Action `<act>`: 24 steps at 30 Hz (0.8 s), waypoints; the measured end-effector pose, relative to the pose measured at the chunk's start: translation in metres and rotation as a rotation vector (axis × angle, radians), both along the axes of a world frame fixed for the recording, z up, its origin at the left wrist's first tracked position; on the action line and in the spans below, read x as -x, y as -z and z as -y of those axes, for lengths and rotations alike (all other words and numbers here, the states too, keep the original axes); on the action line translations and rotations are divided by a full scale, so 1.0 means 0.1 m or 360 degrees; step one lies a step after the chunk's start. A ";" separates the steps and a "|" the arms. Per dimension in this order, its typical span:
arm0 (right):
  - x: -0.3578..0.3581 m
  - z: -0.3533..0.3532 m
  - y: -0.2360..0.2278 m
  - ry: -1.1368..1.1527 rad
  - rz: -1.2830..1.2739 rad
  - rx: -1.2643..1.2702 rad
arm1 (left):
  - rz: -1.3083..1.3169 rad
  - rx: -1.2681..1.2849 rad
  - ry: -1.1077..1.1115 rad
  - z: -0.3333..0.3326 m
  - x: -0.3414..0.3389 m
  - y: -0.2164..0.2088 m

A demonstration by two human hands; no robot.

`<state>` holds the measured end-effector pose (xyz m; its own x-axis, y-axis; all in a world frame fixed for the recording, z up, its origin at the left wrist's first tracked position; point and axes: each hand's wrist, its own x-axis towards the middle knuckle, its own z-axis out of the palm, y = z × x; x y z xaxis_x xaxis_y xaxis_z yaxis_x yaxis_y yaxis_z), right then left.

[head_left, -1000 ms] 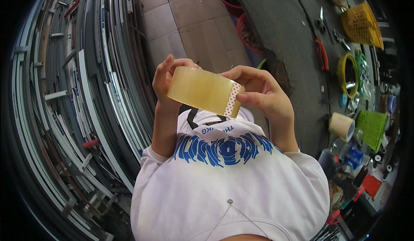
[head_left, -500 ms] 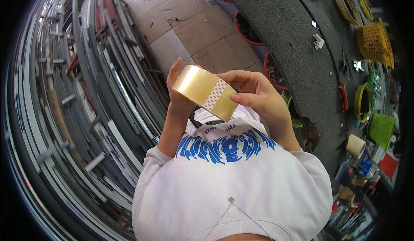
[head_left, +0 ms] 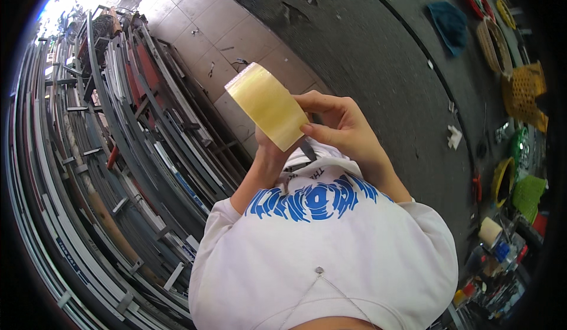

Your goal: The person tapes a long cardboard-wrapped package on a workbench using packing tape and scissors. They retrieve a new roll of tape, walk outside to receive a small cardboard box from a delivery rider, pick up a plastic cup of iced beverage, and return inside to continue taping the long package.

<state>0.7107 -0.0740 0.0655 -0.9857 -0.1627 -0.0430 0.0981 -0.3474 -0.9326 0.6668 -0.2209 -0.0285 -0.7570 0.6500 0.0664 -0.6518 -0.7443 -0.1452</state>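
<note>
A wide roll of yellowish packing tape (head_left: 266,105) is held up in front of my chest, tilted, its glossy outer face toward me. My right hand (head_left: 335,116) grips the roll's right end, thumb on the outer face and index finger bent along the upper rim. From below and behind, my left hand (head_left: 267,147) supports the roll; its fingers are mostly hidden by the tape. The roll's core is out of sight.
Long metal profiles (head_left: 142,147) lie stacked on a rack to my left. On the right, a dark surface (head_left: 378,52) bears a teal cloth (head_left: 447,26), a yellow basket (head_left: 522,97) and a green basket (head_left: 528,197). Floor tiles (head_left: 218,20) show ahead.
The tape roll has turned, so its red-and-white checked strip no longer shows, and it has moved slightly up and left. My left fingers have gone behind it. The view has swung round.
</note>
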 end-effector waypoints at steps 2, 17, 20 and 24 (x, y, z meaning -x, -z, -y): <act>0.29 -0.01 -0.06 0.0029 0.0100 0.0017 | 0.0135 -0.0112 0.0036 -0.08 0.23 -0.08; 1.54 0.38 -0.10 0.0648 0.0322 0.0363 | -0.0396 0.0390 0.0205 0.19 1.99 0.27; 1.68 0.49 -0.13 0.0751 0.0303 0.0448 | -0.0523 0.0395 0.0239 0.22 2.18 0.28; 1.76 0.66 -0.16 0.0907 0.0292 0.0467 | -0.0471 0.0274 0.0390 0.26 2.32 0.27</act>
